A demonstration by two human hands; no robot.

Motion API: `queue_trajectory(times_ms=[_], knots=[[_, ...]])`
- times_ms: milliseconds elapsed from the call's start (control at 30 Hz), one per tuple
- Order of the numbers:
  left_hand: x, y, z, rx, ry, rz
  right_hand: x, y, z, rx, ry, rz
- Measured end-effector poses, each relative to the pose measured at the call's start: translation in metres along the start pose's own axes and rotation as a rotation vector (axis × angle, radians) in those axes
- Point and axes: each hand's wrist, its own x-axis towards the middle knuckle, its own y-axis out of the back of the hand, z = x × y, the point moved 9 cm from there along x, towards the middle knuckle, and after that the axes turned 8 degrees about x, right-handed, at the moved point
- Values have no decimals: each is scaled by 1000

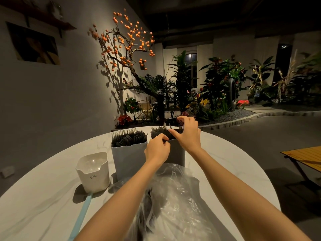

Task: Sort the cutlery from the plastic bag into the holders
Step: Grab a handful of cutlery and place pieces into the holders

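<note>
Worktop [225,153]: a round, pale, marbled top that carries everything in play, with a wooden bench off to its right.
Plastic bag [175,197]: clear and crumpled, nearest the person, between the two forearms; dark cutlery shows through it low on the left side, so sorting looks unfinished.
Blue-grey holder [129,160]: stands upright beyond the bag, left of centre, packed with dark forks [128,137], tines up.
Dark holder [175,153]: upright just right of the blue-grey one, touching or nearly so; it is filled with dark cutlery standing on end, and both hands work at its rim.
White holder [93,171]: lower, at the left, with clear plastic pieces inside that I cannot name.
Left hand [157,150]: fingers curled at the near rim of the dark holder, pinching what looks like cutlery; the exact piece is hidden.
Right hand [188,134]: reaches over the holder's top, fingers bent around upright pieces at the far right corner.
Key relation: the cutlery stands vertical directly under both hands, long axis up and down; the right hand is nearer the far pieces, so any settling push goes straight down.
Pale blue strip [81,216]: lies on the worktop at lower left.
</note>
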Motion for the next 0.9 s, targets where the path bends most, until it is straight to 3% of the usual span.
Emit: queue_trajectory(times_ms=[100,167,300,400,467,633,767,900], knots=[[0,-1,-1,1,7,-21,-4,-2,-24,-44,242,-9],[0,-1,-1,18,10,-34,-8,-18,-32,-135,334,-154],[0,-1,-4,20,25,-52,-18,-44,-21,-237,248,-486],[-3,0,-4,-27,29,-71,-22,-46,-17,-262,191,-582],[-5,2,-6,-84,40,-56,-22,-41,-17,-227,175,-560],[-12,13,-9,-170,72,-18,-18,-9,-27,-36,211,-268],[-18,18,-11,-177,74,-27,-26,1,-38,3,221,-236],[-31,23,-15,-170,84,-43,-38,-3,-46,42,187,-317]])
